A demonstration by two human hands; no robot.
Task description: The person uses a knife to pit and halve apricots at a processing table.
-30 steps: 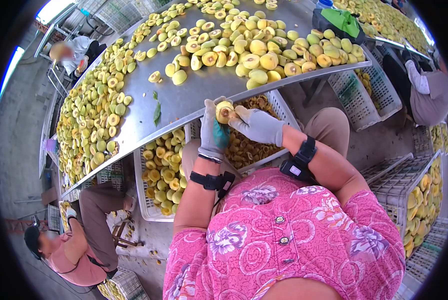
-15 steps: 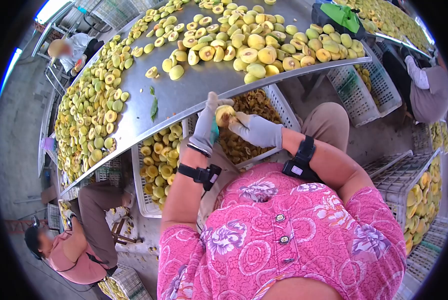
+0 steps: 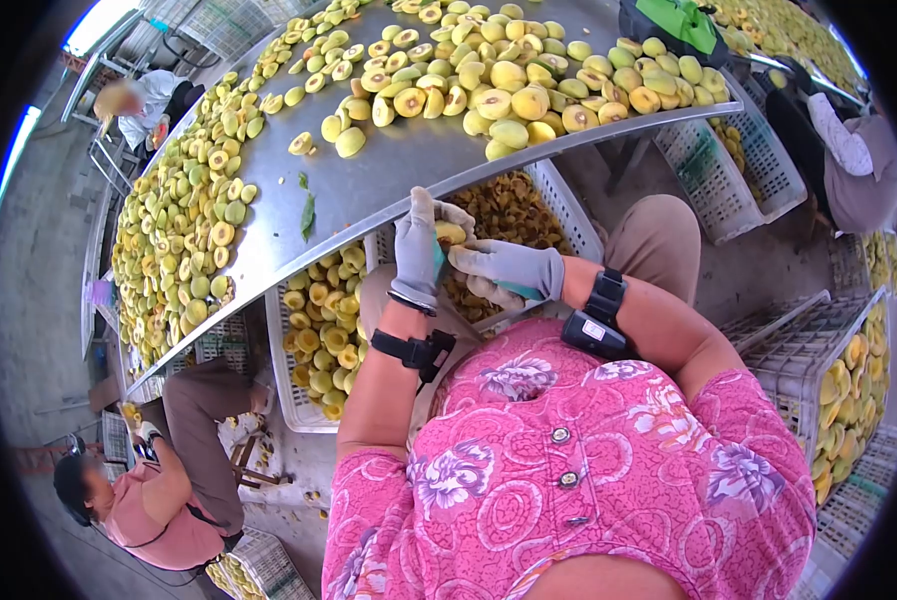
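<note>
A small yellow halved peach [image 3: 449, 233] sits just below the edge of the shiny steel table [image 3: 368, 195], pinched in the grey-gloved left hand [image 3: 415, 250], whose fingers are closed upright around it. The grey-gloved right hand [image 3: 508, 268] meets it from the side, fingertips on the fruit. Its fingers are curled, perhaps round a teal handle; I cannot tell. Beneath lies a white slatted plastic crate of brown pits [image 3: 565, 205].
</note>
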